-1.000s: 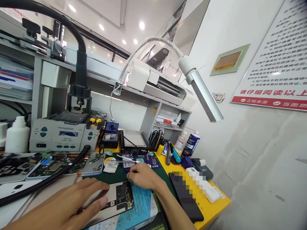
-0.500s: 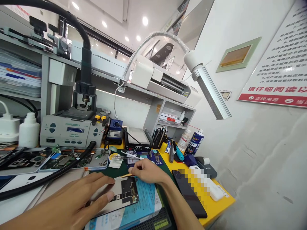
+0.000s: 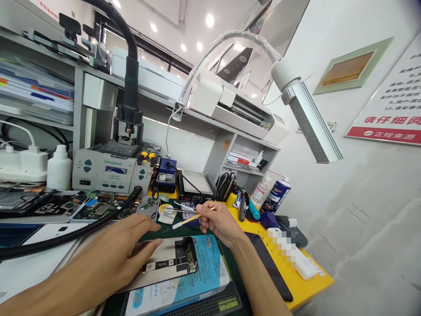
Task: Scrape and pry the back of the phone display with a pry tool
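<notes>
- Over the green mat [image 3: 230, 256], your right hand [image 3: 219, 221] is now lifted; one second ago it was low, just beside the far right corner of the phone display panel [image 3: 179, 259].
- Your right fingers are pinched and they grasp a yellow stick [image 3: 190, 220] with a white tip. Half a second ago only a small part of it was showing under your fingertips; now most of its length is visible, slanting, with the white tip toward the left and lower than your fingers.
- Your left hand [image 3: 126, 248] stays over the left part of the panel. Its fingers are released and loosely stretched, the thumb apart from them; I cannot tell if the thumb touches the panel.
- The panel lies as before on the blue and white box [image 3: 210, 267], with its dark patch and flex cable facing up. Its left part is partly hidden by your hand.
- Your right forearm now hides one edge of the black phone [image 3: 272, 267]; half a second ago a gap was between them.
- Your view has turned to the left: the white power strip [image 3: 24, 169] shows more, and the wall poster [image 3: 391, 98] is more cut by the frame.
</notes>
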